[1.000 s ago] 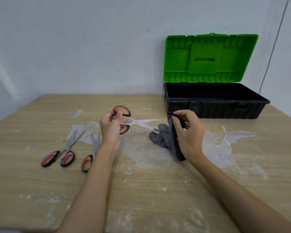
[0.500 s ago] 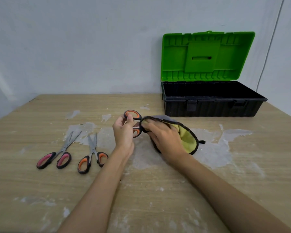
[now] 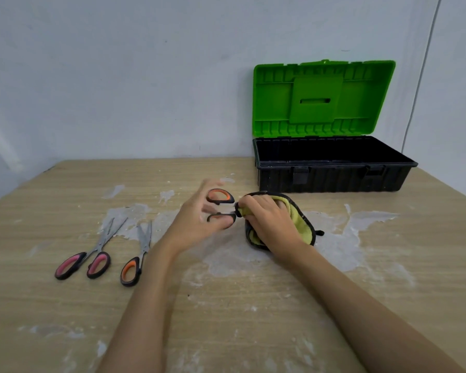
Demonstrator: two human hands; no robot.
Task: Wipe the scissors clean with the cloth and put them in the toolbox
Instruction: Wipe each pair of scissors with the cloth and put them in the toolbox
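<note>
A pair of scissors with orange-and-black handles (image 3: 219, 196) hangs just above the table's middle, its blades hidden inside a yellow cloth with black edging (image 3: 303, 222). My right hand (image 3: 269, 224) grips the cloth, bunched round the blades. My left hand (image 3: 194, 224) is at the handles, blurred by motion. Its fingers are spread straight behind the upper loop and its thumb lies by the lower loop. The black toolbox (image 3: 334, 165) stands open at the back right, nothing visible inside, with its green lid (image 3: 323, 98) upright against the wall.
Two more pairs lie flat on the left of the wooden table (image 3: 253, 319): pink-handled scissors (image 3: 92, 254) and orange-handled scissors (image 3: 137, 257), blades pointing away. White smears mark the tabletop. A wall runs close behind the toolbox.
My left hand's fingers have uncurled from the scissor handles and spread out. My right hand has closed the cloth tighter round the blades. The view has shifted slightly.
</note>
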